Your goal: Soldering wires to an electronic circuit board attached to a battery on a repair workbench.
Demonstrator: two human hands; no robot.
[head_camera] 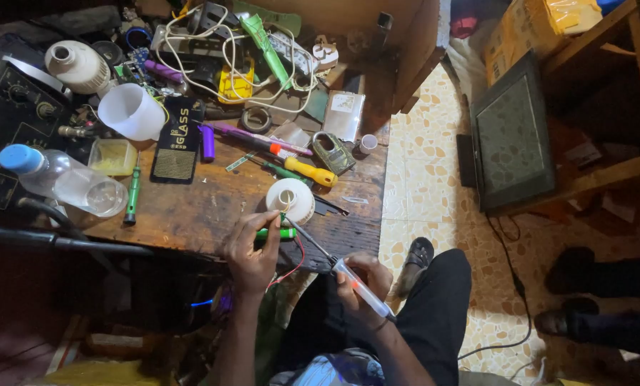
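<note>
My right hand [363,282] grips a clear-handled soldering iron [359,288] with a red glow inside; its metal tip reaches up-left to a small green part [277,233] at the table's front edge. My left hand [252,246] pinches that green part, and red wires [296,261] hang from it. A white bulb housing [291,200] stands open-side up just behind the hands, close to the left fingertips.
The wooden table [212,200] is crowded: yellow-handled screwdriver [311,171], green screwdriver [132,196], plastic bottle [62,179], white cup [130,112], tangled white cables [227,53], black meter box [9,121]. A dark monitor [513,136] leans at right on the tiled floor [427,179]. Another person's feet [584,314] are at lower right.
</note>
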